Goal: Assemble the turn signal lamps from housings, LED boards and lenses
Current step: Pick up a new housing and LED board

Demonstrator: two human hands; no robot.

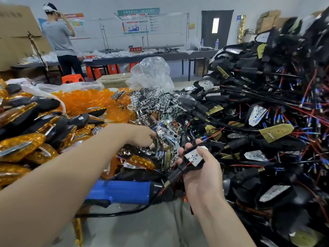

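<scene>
Low center, your right hand (203,175) grips 1 black housing (178,172) with a white LED board (193,155) seated on it, stem pointing down-left. Your left hand (140,135) reaches into the chrome reflector pile (153,104); the parts hide how it grips, can't tell. Blue tool (121,191) lies just below. Amber lenses (83,98) heap behind, assembled lamps (26,139) left, wired housings (267,104) piled right. 1 person (58,38) stands by the far tables (142,57).

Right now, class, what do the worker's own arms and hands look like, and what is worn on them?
Both forearms are bare, with no sleeves in view. The left hand and right hand wear no gloves; no watch, bracelet or ring shows, though the left fingertips are hidden.
</scene>
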